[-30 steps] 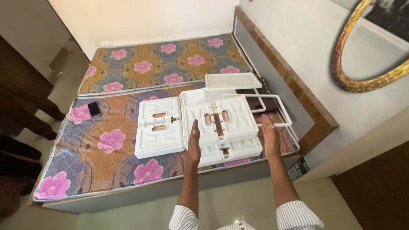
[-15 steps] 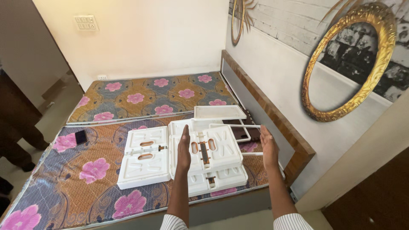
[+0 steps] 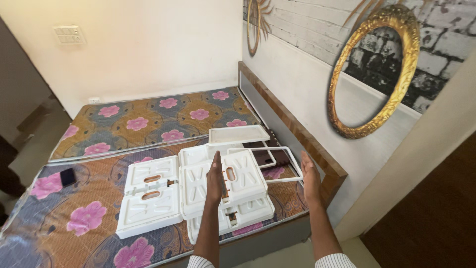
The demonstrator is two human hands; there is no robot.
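Bed (image 3: 89, 223) fills the frame, two floral mattresses, brown and pink, running near-left to far-right along the wall. Wooden side rail (image 3: 297, 134) on the right. Round gold-framed mirror (image 3: 377, 74) on the brick-pattern wall, far right. Switch plate (image 3: 68, 34) on the cream wall, far left.

On the near mattress, a cluster of white moulded foam packing trays. Left tray (image 3: 148, 198): long axis runs near to far, two oval slots showing brown through them, lying flat. Middle tray (image 3: 243, 178): ribbed top, lying flat on another tray under it, long axis roughly left to right and slightly skewed, near corner poking over the bed edge. White rectangular frame (image 3: 277, 161) lies flat to the right of the trays, dark brown panel visible inside it, long axis left to right. Flat white lid (image 3: 239, 134) sits just beyond, far side, long axis left to right too.

Small dark phone (image 3: 68, 176) lies near the left edge of the mattress, well apart from the trays.

My left hand (image 3: 214, 178): fully open, fingers straight and together, edge-on, pointing far, over the middle tray; can't tell if it touches, nothing gripped. My right hand (image 3: 311, 179): also open flat, fingers extended, palm facing left, beside the tray's right end over the mattress edge, holding nothing. Striped cuffs (image 3: 331, 260) on both sleeves.
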